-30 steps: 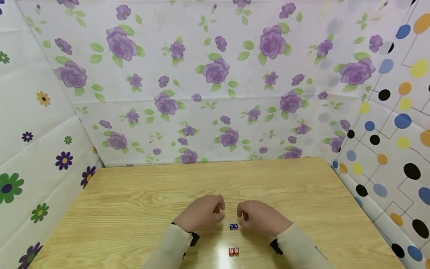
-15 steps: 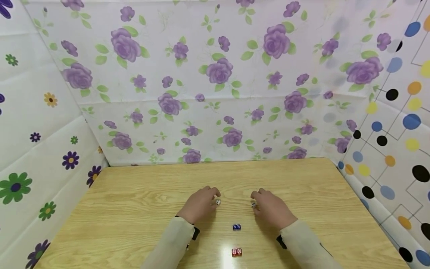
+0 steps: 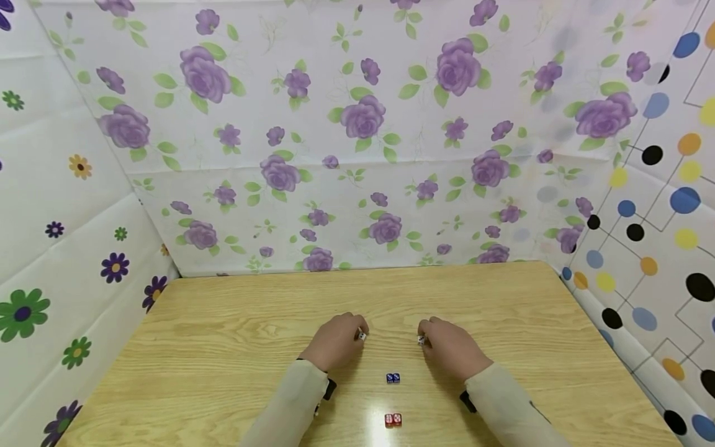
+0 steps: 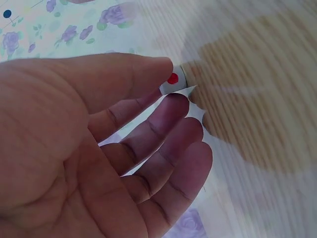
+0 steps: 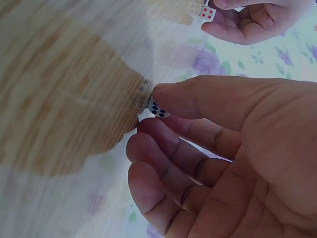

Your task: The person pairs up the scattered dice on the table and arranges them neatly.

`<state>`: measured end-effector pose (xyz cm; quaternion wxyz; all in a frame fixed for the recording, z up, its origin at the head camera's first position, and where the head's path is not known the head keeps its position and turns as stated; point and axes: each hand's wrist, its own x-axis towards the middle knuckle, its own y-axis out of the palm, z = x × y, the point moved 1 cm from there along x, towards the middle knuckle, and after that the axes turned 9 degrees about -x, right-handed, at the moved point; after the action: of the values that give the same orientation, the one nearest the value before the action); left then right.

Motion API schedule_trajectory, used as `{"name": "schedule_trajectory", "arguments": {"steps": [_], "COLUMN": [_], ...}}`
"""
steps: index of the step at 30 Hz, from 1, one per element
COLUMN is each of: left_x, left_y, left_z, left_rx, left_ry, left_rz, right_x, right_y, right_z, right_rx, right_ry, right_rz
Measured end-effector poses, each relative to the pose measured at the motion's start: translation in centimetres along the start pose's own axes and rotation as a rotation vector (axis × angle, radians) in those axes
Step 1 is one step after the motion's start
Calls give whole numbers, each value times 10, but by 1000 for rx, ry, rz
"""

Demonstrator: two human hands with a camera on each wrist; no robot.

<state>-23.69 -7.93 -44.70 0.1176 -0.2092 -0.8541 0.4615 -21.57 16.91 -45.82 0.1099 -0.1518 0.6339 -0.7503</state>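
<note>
My left hand point(image 3: 336, 343) pinches a white die point(image 4: 177, 82) between thumb and index finger, and a red pip shows on its face. Off to the right, my right hand point(image 3: 451, 347) pinches another white die point(image 5: 157, 108) with dark pips. Both dice are at the tabletop, with a gap between the hands; whether they touch the wood I cannot tell. Two blue dice point(image 3: 393, 377) sit side by side, nearer to me and between the forearms. Closer still is a pair of red dice point(image 3: 393, 419), also side by side.
The wood-grain table point(image 3: 234, 347) reaches back to a flower-print cloth wall point(image 3: 329, 205). A cloth with daisies point(image 3: 33, 261) stands along the left side, and a dotted cloth point(image 3: 659, 267) along the right. Light reflects off the table near the red dice.
From close together near the blue dice, my hands have moved apart and slightly farther away. White dice, hidden at first, now show at the fingertips. Since half a second ago the hands have barely shifted.
</note>
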Motion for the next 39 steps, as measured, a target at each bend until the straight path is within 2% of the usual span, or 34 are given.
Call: {"name": "schedule_trajectory", "arguments": {"steps": [9,17,24,32,39], "left_x": [2,-2,-3,-7,-6], "left_y": [3,2,2,5,7], "left_z": [1,-2,-6,-11,-10], "left_rx": [36,33,48,118,128], "left_ry": [10,-5,-8,22,41], "left_rz": [-20,-26,-14,-10,-20], "right_x": [3,3,1,0,1], "right_y": [2,3,0,-6,-2], "right_z": [-1,0,2,11,10], "right_rx": [35,58,94,114,99], "right_ry": [35,42,55,33,33], "right_rz": [13,-4,24,24,7]}}
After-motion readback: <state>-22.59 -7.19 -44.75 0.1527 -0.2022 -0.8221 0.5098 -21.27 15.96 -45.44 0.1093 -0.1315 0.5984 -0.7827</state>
